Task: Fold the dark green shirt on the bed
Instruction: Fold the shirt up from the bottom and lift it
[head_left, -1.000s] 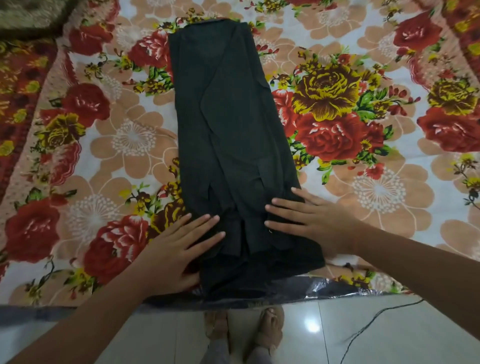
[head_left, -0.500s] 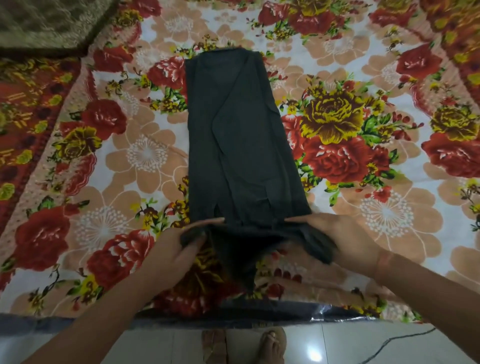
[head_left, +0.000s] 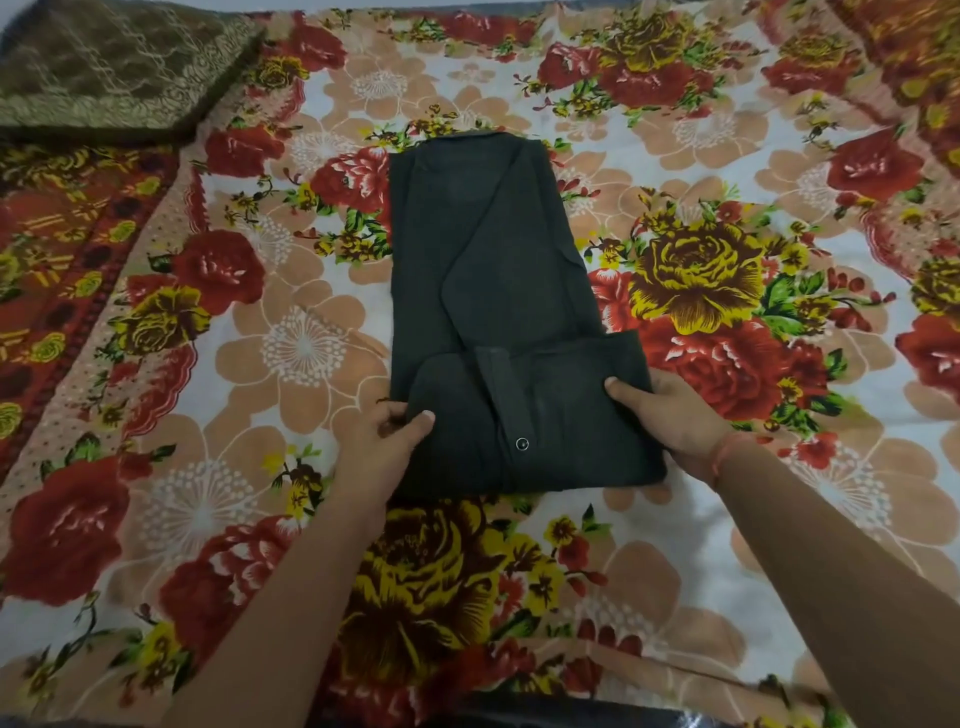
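Observation:
The dark green shirt (head_left: 483, 291) lies as a long narrow strip on the floral bed sheet (head_left: 291, 353), its collar end pointing away from me. Its near end is turned up and over onto the strip, with the button placket and one button showing on top. My left hand (head_left: 384, 447) pinches the left edge of that turned-up part, thumb on top. My right hand (head_left: 670, 415) grips the right edge the same way, thumb on the cloth and fingers beneath.
A brown and gold patterned cushion or folded cloth (head_left: 114, 67) sits at the far left corner of the bed. The near bed edge (head_left: 519, 714) runs along the bottom of the view.
Both hands went from pressing flat on the shirt's near end to gripping it, then lifted it and carried it forward over the strip. The view has moved in over the bed.

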